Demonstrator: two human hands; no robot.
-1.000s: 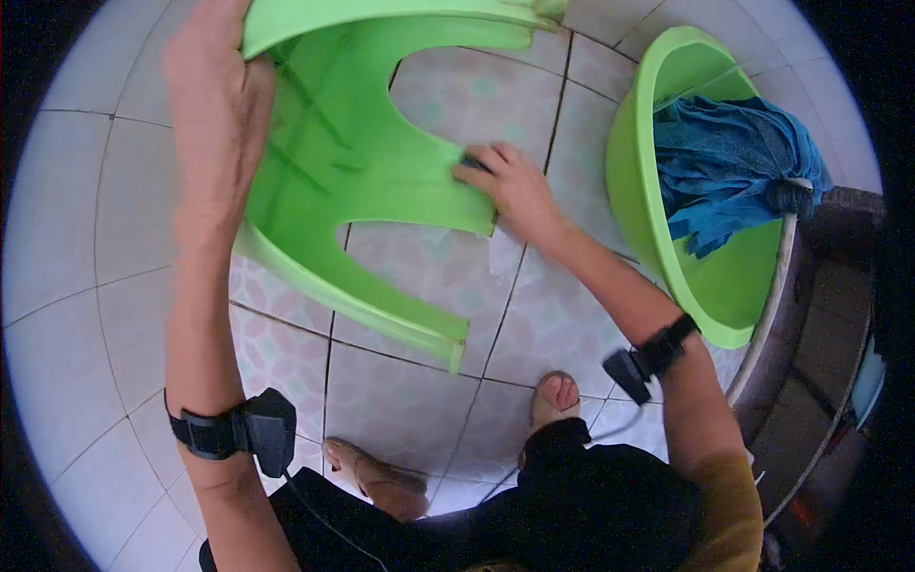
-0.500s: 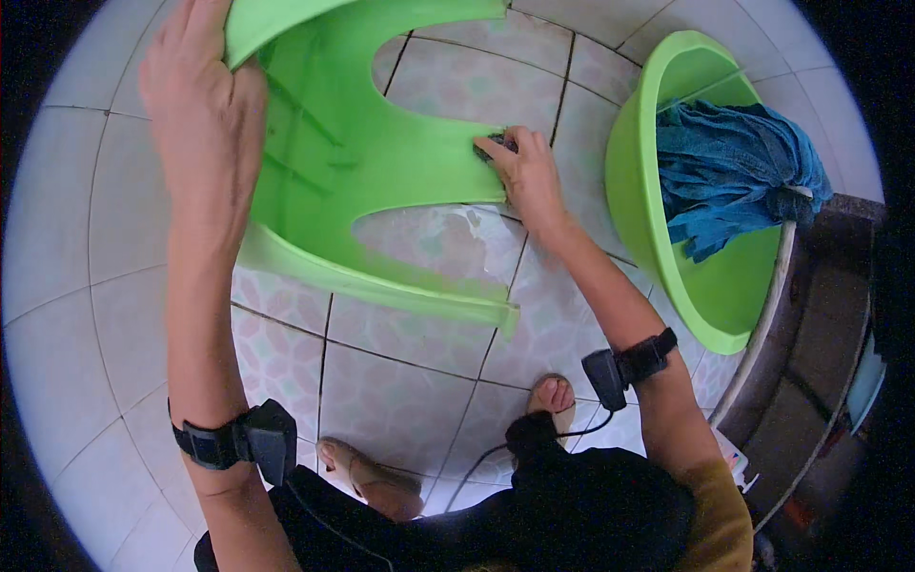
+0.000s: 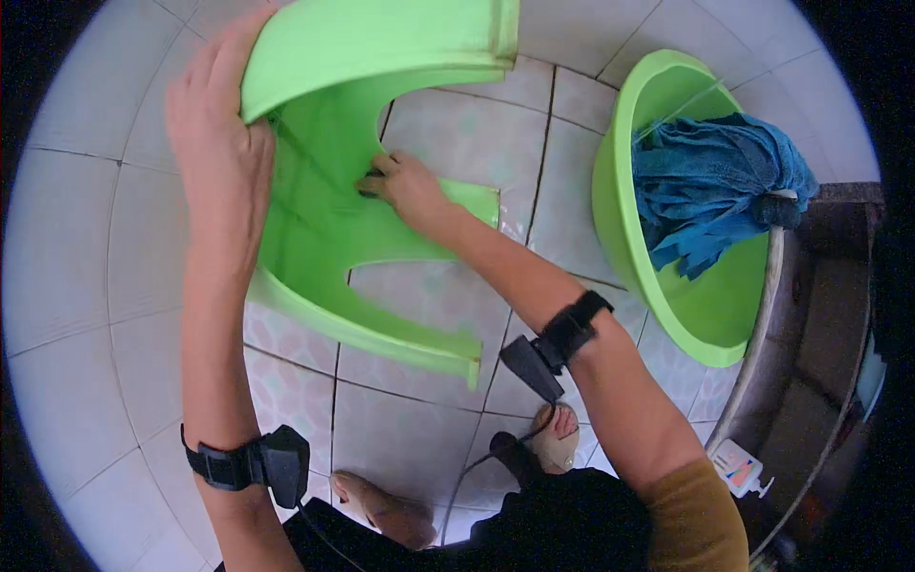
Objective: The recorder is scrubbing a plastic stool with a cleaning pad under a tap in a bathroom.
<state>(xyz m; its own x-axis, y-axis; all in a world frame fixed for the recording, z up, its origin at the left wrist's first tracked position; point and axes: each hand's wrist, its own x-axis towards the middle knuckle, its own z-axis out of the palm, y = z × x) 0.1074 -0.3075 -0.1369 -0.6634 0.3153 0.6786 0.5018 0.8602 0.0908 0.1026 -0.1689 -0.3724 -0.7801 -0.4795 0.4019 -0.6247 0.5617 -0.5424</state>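
A light-green plastic stool (image 3: 310, 234) lies on its side on the tiled floor, its hollow underside and legs facing right. My left hand (image 3: 224, 138) grips the edge at its upper left, fingers over the outside. Inside the stool, at the base of the middle leg, my right hand (image 3: 415, 195) presses a small dark scrubbing pad (image 3: 368, 183) to the plastic. Most of the pad is hidden under my fingers.
At the right a green basin (image 3: 618, 200) stands with a blue mop head (image 3: 710, 186) in it. The mop's handle (image 3: 760, 353) runs down along a dark ledge (image 3: 829, 286). A white pump bottle (image 3: 739, 469) sits at the lower right. My feet are just below the stool.
My right hand has slid the scrubbing pad leftward, from the end of the middle leg to its base. The stool has tilted, showing more of its upper outer side; my left hand keeps its grip.
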